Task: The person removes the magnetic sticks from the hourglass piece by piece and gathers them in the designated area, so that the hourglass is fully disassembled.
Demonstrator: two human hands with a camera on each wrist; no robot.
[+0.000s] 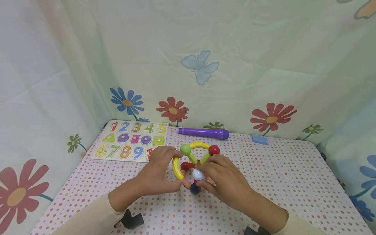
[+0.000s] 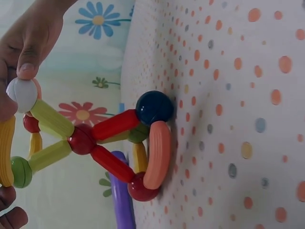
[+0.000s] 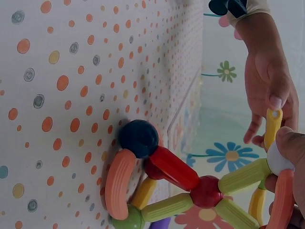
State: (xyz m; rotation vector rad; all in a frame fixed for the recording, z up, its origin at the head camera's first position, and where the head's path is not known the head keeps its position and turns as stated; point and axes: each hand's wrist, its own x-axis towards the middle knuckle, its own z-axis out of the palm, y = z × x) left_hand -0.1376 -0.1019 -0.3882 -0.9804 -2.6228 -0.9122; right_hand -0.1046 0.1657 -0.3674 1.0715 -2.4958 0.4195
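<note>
A toy structure of coloured sticks and balls stands on the table, flaring out above and below a red centre ball [image 2: 82, 139]. My left hand [image 1: 158, 173] pinches a curved yellow stick [image 1: 177, 168] on the upper ring's left side. With thumb and fingers, my right hand [image 1: 227, 181] grips the white ball [image 1: 198, 174] at the near side of that ring. A green ball [image 1: 185, 149] and a red ball [image 1: 214, 150] sit farther back on it. Below, a dark blue ball [image 2: 154, 107] and a curved pink stick [image 2: 158, 155] are low by the tabletop.
A number-and-shape puzzle board [image 1: 129, 143] lies at the back left. Behind the structure is a purple recorder-like tube [image 1: 202, 133], with a small blue block [image 1: 259, 140] to its right. A flowered curtain [image 1: 229, 98] closes off the dotted table's [image 1: 279, 182] back.
</note>
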